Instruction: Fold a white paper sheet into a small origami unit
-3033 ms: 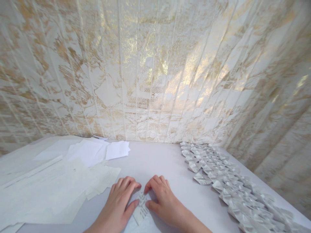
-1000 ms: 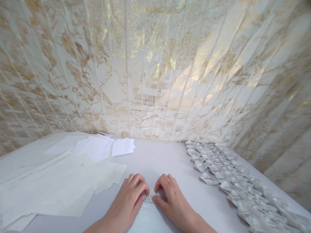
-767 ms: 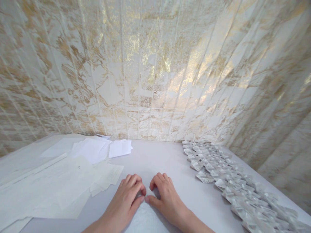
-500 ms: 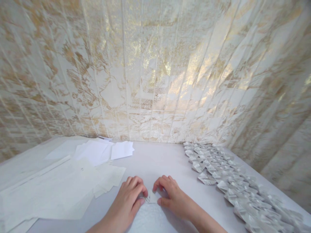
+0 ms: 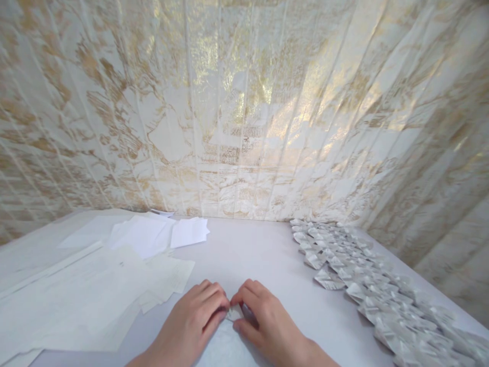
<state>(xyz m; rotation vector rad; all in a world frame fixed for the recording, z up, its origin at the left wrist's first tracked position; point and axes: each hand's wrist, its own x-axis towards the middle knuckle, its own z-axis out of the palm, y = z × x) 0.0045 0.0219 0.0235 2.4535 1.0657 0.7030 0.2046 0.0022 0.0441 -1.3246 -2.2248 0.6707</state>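
A small piece of folded paper (image 5: pixel 234 313) lies at the front middle of the table, between my two hands. My left hand (image 5: pixel 200 316) is closed, its thumb and fingers pinching the paper's left side. My right hand (image 5: pixel 263 318) curves around the right side, with its index fingertip at the top edge and its thumb at the lower right corner. My fingers cover much of the paper, so its full folded shape is hidden.
Large loose sheets of paper (image 5: pixel 76 300) spread over the left of the table, with whiter sheets (image 5: pixel 141 234) and a small white stack (image 5: pixel 189 232) behind them. Rows of folded paper pieces (image 5: pixel 367 285) run along the right side. A patterned curtain (image 5: pixel 237 112) hangs at the back.
My right hand has moved left, closing in on the folded paper and on my left hand. The view has shifted slightly.
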